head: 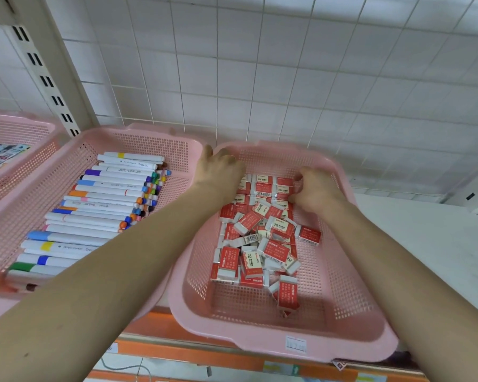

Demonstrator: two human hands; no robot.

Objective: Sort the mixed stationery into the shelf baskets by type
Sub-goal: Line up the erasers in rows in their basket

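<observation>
**Erasers [276, 248] gathered, tidying left**

Head view: I judged the sort well along. Markers [102, 194] lay in neat rows in the middle pink basket [138, 132]. Every eraser sat in the right basket [342, 334] on the shelf [431, 244], with nothing mixed in that I could spot. One tidy row ran along its far wall; the rest lay jumbled toward the near side. The right hand [315, 188] had its fingers curled onto erasers in that far row. The left hand [221, 169] bent its fingers over the basket's far left corner, and I could not tell if it gripped anything. A third basket [14, 125] at the left edge held flat printed items, too blurred to name. Straightening the jumble looked like what remained.
</observation>
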